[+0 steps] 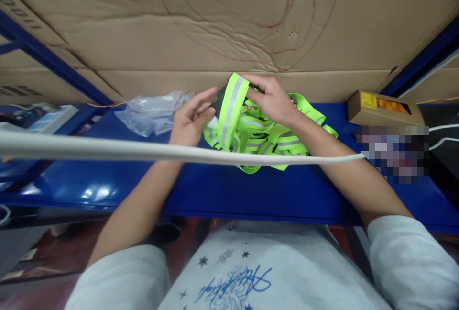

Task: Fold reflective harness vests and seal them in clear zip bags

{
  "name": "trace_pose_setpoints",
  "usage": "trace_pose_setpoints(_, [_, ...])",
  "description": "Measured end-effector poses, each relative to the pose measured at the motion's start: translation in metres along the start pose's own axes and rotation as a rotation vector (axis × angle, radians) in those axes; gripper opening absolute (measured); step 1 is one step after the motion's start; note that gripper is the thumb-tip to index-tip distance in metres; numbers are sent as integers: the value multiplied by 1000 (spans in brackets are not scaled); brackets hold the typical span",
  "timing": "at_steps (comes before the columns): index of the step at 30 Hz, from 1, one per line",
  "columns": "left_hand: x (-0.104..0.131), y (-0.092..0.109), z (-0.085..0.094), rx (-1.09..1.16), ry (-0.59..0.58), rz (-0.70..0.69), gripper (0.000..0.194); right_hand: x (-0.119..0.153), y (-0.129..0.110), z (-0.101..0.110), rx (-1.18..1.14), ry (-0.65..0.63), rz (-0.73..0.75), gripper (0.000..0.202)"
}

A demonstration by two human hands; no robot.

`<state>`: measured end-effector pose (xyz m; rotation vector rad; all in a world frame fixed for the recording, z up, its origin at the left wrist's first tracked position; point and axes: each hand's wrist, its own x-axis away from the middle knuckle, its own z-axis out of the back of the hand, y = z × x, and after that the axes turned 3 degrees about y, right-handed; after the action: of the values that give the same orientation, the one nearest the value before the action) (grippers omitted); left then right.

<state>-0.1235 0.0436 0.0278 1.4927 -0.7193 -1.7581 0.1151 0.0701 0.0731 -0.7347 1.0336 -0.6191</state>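
A neon yellow reflective strap with a silver stripe is raised in a loop above a tangled pile of similar straps on the blue shelf. My right hand is closed on the upper right part of this loop, fingers curled behind it. At the loop's left side, my left hand has its thumb and fingers around a dark part of the strap. What that dark part is, I cannot make out. Some of the right fingertips are hidden behind the strap.
A clear plastic bag lies left of the pile. On the right stands an open cardboard box with orange contents, near a blurred-out patch. A white cable crosses in front of my forearms. Cardboard backs the blue shelf.
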Motion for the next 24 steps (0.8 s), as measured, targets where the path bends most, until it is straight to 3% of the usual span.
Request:
trace_pose_setpoints(12, [4,11,-3,86,-65,115,52,3,-6,0,214,-113,-3,35])
trace_pose_setpoints(19, [1,15,-3,125,-27,141,49,3,-7,7,275,-162,190,61])
trace_pose_setpoints(24, [-1,10,-2,170,12,74,45,9,-27,4,298,-117,290,52])
